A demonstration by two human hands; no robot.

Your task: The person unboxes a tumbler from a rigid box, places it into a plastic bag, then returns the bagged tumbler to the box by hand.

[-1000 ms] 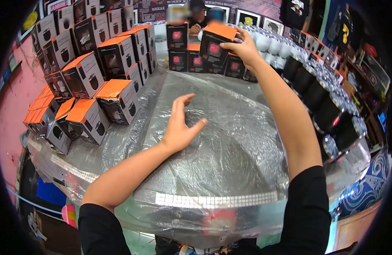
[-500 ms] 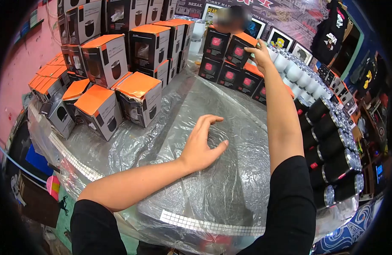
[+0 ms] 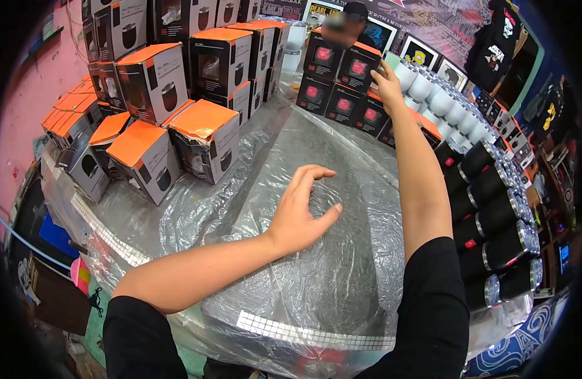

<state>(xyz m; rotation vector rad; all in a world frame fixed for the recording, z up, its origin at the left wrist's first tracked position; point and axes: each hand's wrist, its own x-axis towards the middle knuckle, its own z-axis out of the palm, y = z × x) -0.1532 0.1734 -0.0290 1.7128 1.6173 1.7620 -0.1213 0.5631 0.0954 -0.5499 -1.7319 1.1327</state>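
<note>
My right hand (image 3: pixel 387 88) reaches to the far side of the table, its fingers extended along the right side of a black box with a red square (image 3: pixel 356 68). The thumb lies at that box's front edge, and part of the fingers is hidden. This box sits in the upper row of a small stack, beside a matching box (image 3: pixel 322 57). Below them stands a row of similar boxes (image 3: pixel 343 106). My left hand (image 3: pixel 300 215) is open over the plastic-covered table (image 3: pixel 316 271), fingers curved and apart, holding nothing.
Orange-topped tumbler boxes (image 3: pixel 202 142) are stacked on the left. White tumblers (image 3: pixel 439 104) and black tumblers (image 3: pixel 502 243) stand in rows along the right. A person in a cap (image 3: pixel 354 11) is behind the far boxes. White tile edging (image 3: pixel 316 335) runs along the near edge.
The upper box under my right hand has shifted slightly left against its neighbour. My right thumb has drawn back from its front towards the edge. My left hand is nearly still.
</note>
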